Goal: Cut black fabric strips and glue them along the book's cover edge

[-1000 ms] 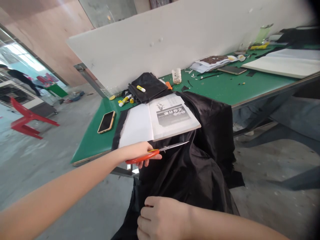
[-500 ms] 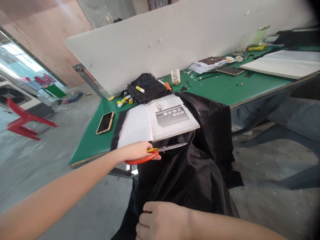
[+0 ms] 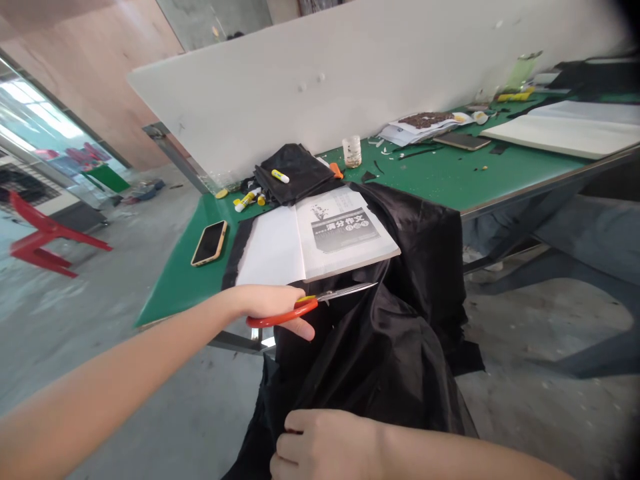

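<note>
Scissors (image 3: 345, 291), metal-bladed, fill my left grip (image 3: 273, 303), one finger (image 3: 303, 329) now lower; my right grip (image 3: 325, 448), hold unclear, tops glossy cloth (image 3: 395, 340).

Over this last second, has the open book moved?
No, no visible shift either way: the open book keeps its place against the green table.

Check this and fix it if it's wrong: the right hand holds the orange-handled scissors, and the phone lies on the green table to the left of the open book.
Wrong hand: the left hand, not the right hand, holds the orange-handled scissors, as the head view shows. The phone does lie on the green table to the left of the open book.
</note>
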A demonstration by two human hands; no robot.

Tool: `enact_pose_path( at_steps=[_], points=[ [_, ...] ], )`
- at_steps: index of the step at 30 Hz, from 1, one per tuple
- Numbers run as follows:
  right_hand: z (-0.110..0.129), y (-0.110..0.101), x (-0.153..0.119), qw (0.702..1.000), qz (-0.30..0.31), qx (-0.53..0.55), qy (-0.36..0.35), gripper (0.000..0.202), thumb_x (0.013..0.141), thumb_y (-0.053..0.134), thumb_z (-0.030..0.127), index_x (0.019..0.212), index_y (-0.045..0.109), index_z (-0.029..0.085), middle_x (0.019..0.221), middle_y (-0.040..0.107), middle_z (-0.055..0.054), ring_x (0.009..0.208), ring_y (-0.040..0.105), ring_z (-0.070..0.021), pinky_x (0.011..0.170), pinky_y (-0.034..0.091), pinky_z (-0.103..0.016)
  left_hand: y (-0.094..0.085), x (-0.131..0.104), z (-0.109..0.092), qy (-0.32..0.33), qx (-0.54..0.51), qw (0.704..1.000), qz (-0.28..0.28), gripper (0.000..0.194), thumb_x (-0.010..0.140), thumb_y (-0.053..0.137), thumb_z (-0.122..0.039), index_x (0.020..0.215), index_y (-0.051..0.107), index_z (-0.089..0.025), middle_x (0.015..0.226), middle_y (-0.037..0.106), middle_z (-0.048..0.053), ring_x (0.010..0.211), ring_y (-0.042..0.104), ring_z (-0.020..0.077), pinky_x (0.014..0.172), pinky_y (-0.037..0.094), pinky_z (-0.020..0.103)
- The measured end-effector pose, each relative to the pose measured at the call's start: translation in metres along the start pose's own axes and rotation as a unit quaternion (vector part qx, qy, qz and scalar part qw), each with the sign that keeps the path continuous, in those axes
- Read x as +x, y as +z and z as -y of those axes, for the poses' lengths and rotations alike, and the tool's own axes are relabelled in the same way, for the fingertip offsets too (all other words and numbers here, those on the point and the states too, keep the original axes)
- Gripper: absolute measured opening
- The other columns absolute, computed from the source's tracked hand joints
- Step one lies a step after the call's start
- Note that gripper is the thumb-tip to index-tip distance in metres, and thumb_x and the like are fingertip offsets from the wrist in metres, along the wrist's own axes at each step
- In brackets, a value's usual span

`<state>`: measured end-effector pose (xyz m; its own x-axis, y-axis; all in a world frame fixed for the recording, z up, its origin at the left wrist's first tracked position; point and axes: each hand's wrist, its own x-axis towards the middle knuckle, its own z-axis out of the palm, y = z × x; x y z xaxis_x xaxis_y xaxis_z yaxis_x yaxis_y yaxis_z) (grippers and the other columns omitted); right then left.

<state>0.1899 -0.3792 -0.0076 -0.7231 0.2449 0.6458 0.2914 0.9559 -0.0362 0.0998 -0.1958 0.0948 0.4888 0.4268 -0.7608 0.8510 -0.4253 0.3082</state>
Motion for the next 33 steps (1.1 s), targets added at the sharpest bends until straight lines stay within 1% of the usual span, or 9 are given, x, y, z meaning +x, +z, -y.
enact_pose_path(
  at_steps=[4, 10, 14, 16, 19, 21, 24, 29, 33],
  points=[
    [-0.001, -0.002, 0.002, 1.000, -0.001, -0.004, 0.002, 0.024, 0.089, 0.044, 0.020, 0.067, 0.050, 0.016, 0.063, 0.044, 0.001, 0.059, 0.037, -0.0126, 0.059, 0.031, -0.027, -0.004, 0.000, -0.004, 0.014, -0.028, 0.999, 0.039, 0.036, 0.059, 0.065, -0.048, 0.080, 0.049, -0.025, 0.082, 0.065, 0.000, 0.059, 0.049, 0.0155, 0.052, 0.032, 0.026],
    [-0.003, -0.002, 0.002, 1.000, -0.009, 0.019, -0.011, 0.026, 0.091, 0.040, 0.019, 0.069, 0.052, 0.014, 0.064, 0.048, -0.001, 0.058, 0.038, -0.0129, 0.061, 0.032, -0.028, -0.016, -0.004, -0.020, -0.014, 0.002, 0.999, 0.031, 0.040, 0.058, 0.065, -0.057, 0.073, 0.052, -0.022, 0.063, 0.055, -0.001, 0.048, 0.042, 0.0130, 0.046, 0.028, 0.026],
    [-0.004, -0.002, 0.002, 1.000, -0.006, 0.017, -0.015, 0.023, 0.089, 0.040, 0.015, 0.070, 0.053, 0.014, 0.067, 0.051, -0.002, 0.060, 0.039, -0.0134, 0.060, 0.031, -0.028, -0.017, -0.003, -0.019, -0.016, -0.039, 0.999, 0.025, 0.043, 0.062, 0.060, -0.062, 0.070, 0.054, -0.020, 0.064, 0.058, 0.001, 0.043, 0.039, 0.0102, 0.043, 0.029, 0.026],
    [-0.003, -0.003, 0.002, 1.000, -0.002, 0.014, -0.016, 0.023, 0.089, 0.040, 0.015, 0.070, 0.053, 0.014, 0.067, 0.051, -0.002, 0.060, 0.039, -0.0135, 0.060, 0.031, -0.028, -0.014, -0.001, -0.015, -0.026, -0.062, 0.997, 0.035, 0.043, 0.066, 0.057, -0.063, 0.073, 0.056, -0.020, 0.070, 0.063, 0.003, 0.042, 0.044, 0.0105, 0.042, 0.030, 0.025],
    [-0.003, -0.001, 0.002, 1.000, 0.000, 0.015, -0.017, 0.025, 0.090, 0.039, 0.018, 0.071, 0.054, 0.014, 0.069, 0.052, -0.002, 0.060, 0.039, -0.0136, 0.060, 0.031, -0.029, -0.009, 0.003, -0.011, -0.036, -0.084, 0.995, 0.045, 0.047, 0.069, 0.054, -0.065, 0.083, 0.058, -0.020, 0.072, 0.067, 0.005, 0.046, 0.055, 0.0151, 0.043, 0.035, 0.025],
    [-0.002, 0.001, 0.001, 1.000, -0.001, 0.017, -0.016, 0.025, 0.091, 0.039, 0.019, 0.071, 0.054, 0.015, 0.070, 0.052, -0.002, 0.061, 0.040, -0.0139, 0.061, 0.032, -0.029, -0.007, 0.004, -0.011, -0.039, -0.086, 0.995, 0.037, 0.054, 0.068, 0.052, -0.069, 0.088, 0.058, -0.020, 0.067, 0.067, 0.005, 0.049, 0.059, 0.0176, 0.046, 0.039, 0.026],
    [-0.002, 0.005, 0.000, 1.000, -0.006, 0.018, -0.015, 0.024, 0.090, 0.041, 0.020, 0.071, 0.054, 0.015, 0.070, 0.051, -0.002, 0.061, 0.039, -0.0141, 0.061, 0.032, -0.029, -0.006, 0.004, -0.013, -0.051, -0.066, 0.996, 0.022, 0.060, 0.064, 0.052, -0.075, 0.084, 0.059, -0.019, 0.061, 0.065, 0.005, 0.046, 0.057, 0.0179, 0.046, 0.039, 0.027],
    [-0.002, 0.002, 0.001, 1.000, 0.007, 0.014, -0.017, 0.022, 0.090, 0.043, 0.020, 0.071, 0.053, 0.016, 0.070, 0.051, -0.001, 0.062, 0.039, -0.0136, 0.061, 0.032, -0.028, -0.006, 0.005, -0.012, -0.009, -0.024, 0.999, -0.024, 0.056, 0.068, 0.046, -0.075, 0.066, 0.055, -0.019, 0.059, 0.061, 0.003, 0.047, 0.050, 0.0140, 0.049, 0.035, 0.026],
    [-0.003, -0.002, 0.002, 0.999, 0.031, 0.035, -0.019, 0.022, 0.091, 0.043, 0.025, 0.075, 0.055, 0.015, 0.075, 0.054, -0.002, 0.065, 0.042, -0.0135, 0.064, 0.034, -0.029, -0.005, 0.003, -0.015, 0.003, 0.011, 1.000, -0.029, 0.055, 0.062, 0.053, -0.074, 0.072, 0.053, -0.020, 0.064, 0.057, 0.000, 0.051, 0.046, 0.0139, 0.051, 0.032, 0.026]
  ],
)
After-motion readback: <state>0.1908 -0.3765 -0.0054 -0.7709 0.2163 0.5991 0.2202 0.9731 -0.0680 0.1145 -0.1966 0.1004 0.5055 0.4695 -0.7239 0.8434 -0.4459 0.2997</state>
